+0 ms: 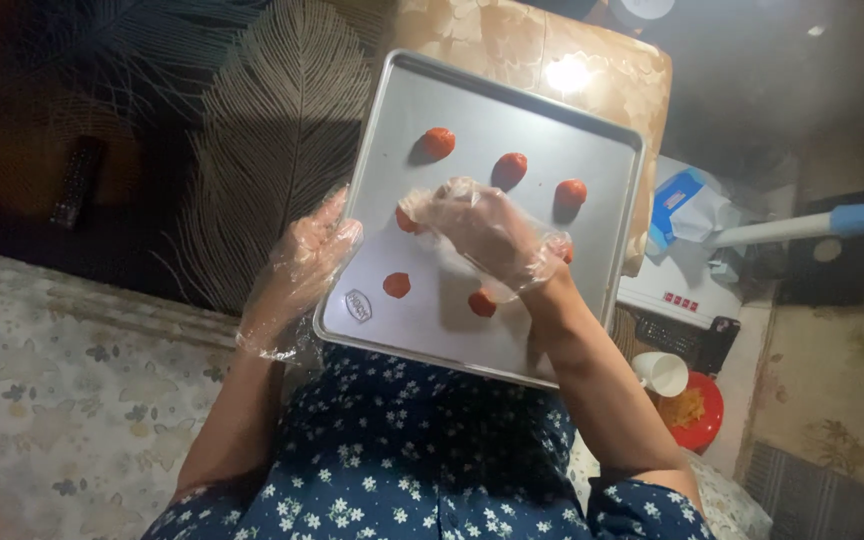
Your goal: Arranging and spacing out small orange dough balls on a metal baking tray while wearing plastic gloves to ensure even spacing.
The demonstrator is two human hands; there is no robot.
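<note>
The gloved left hand [297,275] is gripping the left edge of the metal baking tray [602,170]. The gloved right hand [487,235] is hovering half-curled over the tray's middle, fingertips touching a red dough ball [407,219]; other balls are sitting well apart, leaving bare room along the near edge.

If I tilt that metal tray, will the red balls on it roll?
Probably some. The red balls look rounded and the tray is smooth and bare, though a flatter one may stay. The left hand holds only one edge, so it could tip.
</note>
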